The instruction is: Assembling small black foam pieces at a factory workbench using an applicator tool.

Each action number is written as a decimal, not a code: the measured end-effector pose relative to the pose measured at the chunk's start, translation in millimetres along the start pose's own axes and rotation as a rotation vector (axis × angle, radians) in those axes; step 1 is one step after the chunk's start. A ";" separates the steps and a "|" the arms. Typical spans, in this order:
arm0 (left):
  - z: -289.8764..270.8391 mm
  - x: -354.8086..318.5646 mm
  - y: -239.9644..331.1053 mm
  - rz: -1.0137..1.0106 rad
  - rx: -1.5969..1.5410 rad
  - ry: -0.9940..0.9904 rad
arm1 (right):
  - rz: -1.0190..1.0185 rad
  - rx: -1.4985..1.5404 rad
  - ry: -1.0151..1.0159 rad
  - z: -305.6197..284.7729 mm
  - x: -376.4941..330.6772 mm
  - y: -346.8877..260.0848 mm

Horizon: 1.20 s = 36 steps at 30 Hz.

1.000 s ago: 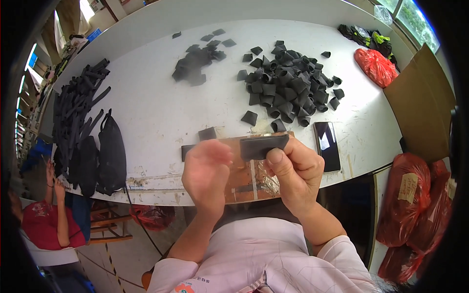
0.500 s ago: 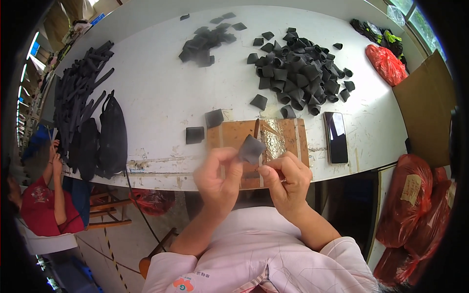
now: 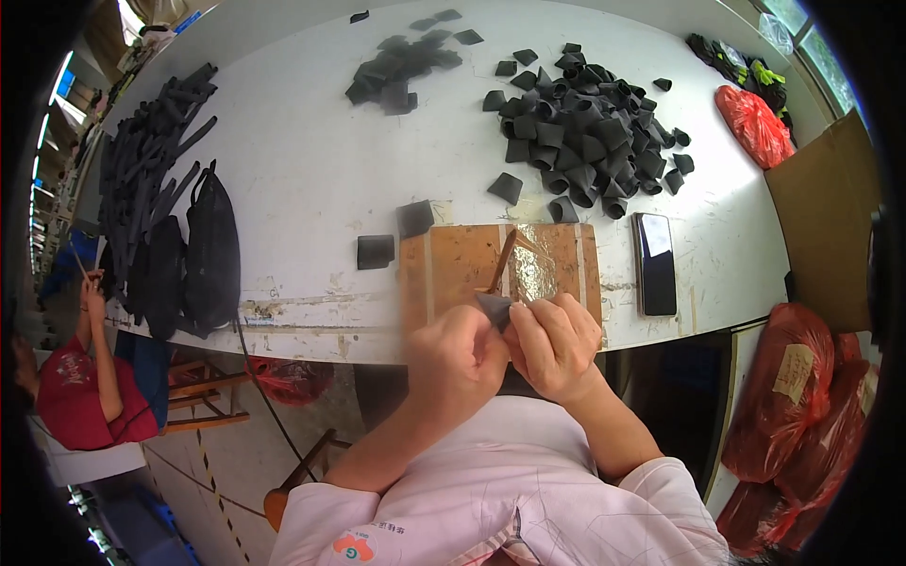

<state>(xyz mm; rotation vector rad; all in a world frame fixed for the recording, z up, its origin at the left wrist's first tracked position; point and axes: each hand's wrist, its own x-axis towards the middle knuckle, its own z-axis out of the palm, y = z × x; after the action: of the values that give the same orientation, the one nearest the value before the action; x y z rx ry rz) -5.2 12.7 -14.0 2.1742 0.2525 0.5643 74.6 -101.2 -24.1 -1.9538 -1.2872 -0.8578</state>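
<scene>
Over the near edge of the table, my left hand (image 3: 458,357) and my right hand (image 3: 557,345) meet, fingers closed. Between them they pinch a small dark grey sheet piece (image 3: 493,306), bent into a pointed shape; its lower part is hidden by my fingers. Just beyond is a brown board (image 3: 458,259) with a shiny wet-looking patch (image 3: 530,274) on it. A thin brown stick (image 3: 507,257) lies by that patch. Two flat dark pieces, one square (image 3: 376,252) and one (image 3: 415,219) at the board's corner, lie to the left.
A heap of rolled black pieces (image 3: 585,132) sits far right of centre, flat dark pieces (image 3: 401,75) farther left. A phone (image 3: 654,264) lies right of the board. Black strips (image 3: 156,141) and a black pouch (image 3: 213,250) are at left. Another person (image 3: 90,387) works at far left.
My left hand has moved right to meet my right hand. The dark piece, spread out in my left fingers before, is now bent between both hands.
</scene>
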 end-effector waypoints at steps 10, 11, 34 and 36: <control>10.9 70.6 -103.9 -0.014 0.453 0.268 | 0.606 -0.116 0.183 -5.9 73.7 139.1; 13.8 77.7 -112.2 -0.080 0.585 0.283 | 0.580 -0.197 0.227 -5.5 64.9 146.4; -12.7 -4.8 -29.4 -0.477 -1.185 -0.224 | 1.494 1.901 -0.124 12.1 -5.0 -3.3; -14.8 -0.9 -27.0 -0.551 -1.288 -0.217 | 1.552 1.874 -0.134 11.7 -10.9 -2.1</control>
<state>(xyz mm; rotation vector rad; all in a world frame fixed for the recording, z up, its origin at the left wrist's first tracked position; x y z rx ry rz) -12.6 39.2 -27.6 0.8362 0.2496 0.0752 71.3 -96.9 -39.4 -0.7153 0.0498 1.0020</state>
